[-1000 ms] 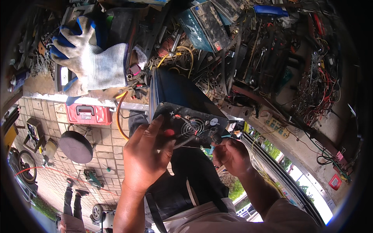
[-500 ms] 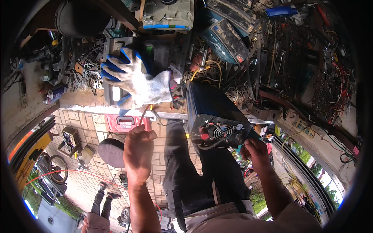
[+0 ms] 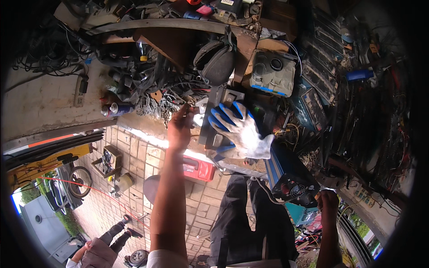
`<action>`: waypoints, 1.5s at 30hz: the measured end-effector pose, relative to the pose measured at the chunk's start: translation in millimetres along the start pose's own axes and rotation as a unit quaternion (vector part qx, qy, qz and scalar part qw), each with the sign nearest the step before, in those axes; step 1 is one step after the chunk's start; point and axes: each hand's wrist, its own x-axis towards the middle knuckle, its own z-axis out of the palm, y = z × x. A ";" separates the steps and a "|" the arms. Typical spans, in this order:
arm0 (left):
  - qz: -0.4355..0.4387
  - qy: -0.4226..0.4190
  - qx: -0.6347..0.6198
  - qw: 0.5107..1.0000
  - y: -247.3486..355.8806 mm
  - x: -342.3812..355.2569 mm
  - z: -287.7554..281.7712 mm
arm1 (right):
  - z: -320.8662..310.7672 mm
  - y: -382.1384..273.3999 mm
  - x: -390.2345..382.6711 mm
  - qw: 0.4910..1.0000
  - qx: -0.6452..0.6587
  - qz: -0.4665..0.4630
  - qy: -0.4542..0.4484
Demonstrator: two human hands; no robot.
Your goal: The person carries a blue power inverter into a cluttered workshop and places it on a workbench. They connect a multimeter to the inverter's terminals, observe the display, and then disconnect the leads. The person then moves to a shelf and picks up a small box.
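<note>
My left hand (image 3: 179, 129) reaches over the workbench, between a heap of small metal parts (image 3: 152, 105) and a flat dark case (image 3: 217, 120). Its fingers are curled, and anything in them is too small to make out. My right hand (image 3: 329, 203) is closed beside the lower right corner of a blue boxy electrical device (image 3: 290, 174) with a fan grille. What it grips, if anything, is hidden. A grey cable (image 3: 263, 190) loops from the device's fan end. A white work glove (image 3: 241, 131) with blue fingertips lies on the dark case, left of the device.
Spray cans (image 3: 120, 108) stand at the bench's left. A black pouch (image 3: 214, 62), a grey-green box (image 3: 272, 71) and old batteries (image 3: 311, 107) crowd the back. Below the bench edge sits a red toolbox (image 3: 199, 169). Another person (image 3: 100, 250) is at lower left.
My left hand has moved forward from the bench edge to above the bench. My right hand stays by the device's corner. The view has shifted left and forward.
</note>
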 end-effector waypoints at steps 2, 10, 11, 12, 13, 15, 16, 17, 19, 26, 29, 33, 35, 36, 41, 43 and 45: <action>-0.007 -0.050 0.010 0.999 -7.2 21.8 7.2 | 5.9 -12.6 1.0 1.000 -0.020 -0.016 -0.012; 0.027 -0.052 0.043 0.997 10.7 49.3 46.1 | 34.2 -48.3 -2.9 0.999 0.013 -0.015 -0.028; 0.018 -0.050 0.021 0.998 13.1 48.1 48.2 | 35.4 -48.1 -2.9 0.999 0.019 -0.011 -0.026; 0.037 -0.036 -0.008 0.999 10.1 47.6 49.8 | 36.4 -47.1 -2.9 0.999 0.024 -0.007 -0.025; 0.017 -0.038 -0.019 0.999 13.2 46.0 47.4 | 36.4 -48.1 -3.3 0.999 0.029 -0.004 -0.024; 0.008 -0.029 -0.058 0.998 5.7 49.6 46.7 | 35.4 -52.4 -1.9 0.999 0.020 -0.005 -0.027; 0.021 -0.017 -0.058 0.998 3.3 51.2 46.8 | 35.5 -51.7 0.5 0.999 0.028 -0.012 -0.027; -0.009 -0.012 -0.080 0.997 0.6 49.6 45.9 | 34.7 -52.8 2.3 0.999 0.036 -0.020 -0.028; -0.027 -0.003 -0.086 0.996 -2.2 48.8 45.1 | 35.9 -66.7 10.4 0.998 0.000 -0.043 -0.035; -0.018 0.065 -0.116 0.991 -4.7 39.8 55.8 | 44.6 -94.0 29.5 0.997 0.016 -0.076 -0.026; -0.012 0.074 -0.118 0.990 -8.2 38.1 54.9 | 47.5 -103.2 32.9 0.995 0.018 -0.083 -0.044; -0.012 0.067 -0.096 0.993 -6.7 38.7 54.7 | 66.9 -112.3 47.8 0.993 0.048 -0.086 -0.072; -0.003 0.058 -0.062 0.996 1.6 39.1 60.1 | 85.8 -115.2 62.2 0.985 0.046 -0.143 -0.082; 0.003 0.053 -0.035 0.998 7.0 39.0 63.4 | 99.7 -114.1 75.3 0.977 0.037 -0.192 -0.090; 0.000 0.062 -0.032 0.998 5.9 37.1 69.1 | 163.4 -132.2 126.2 0.958 -0.009 -0.251 -0.137; 0.028 0.048 0.020 0.998 4.8 34.0 71.9 | 181.6 -137.8 140.7 0.952 0.036 -0.238 -0.190; 0.066 0.041 0.087 0.993 0.2 32.4 69.6 | 190.6 -152.8 141.0 0.945 0.043 -0.189 -0.263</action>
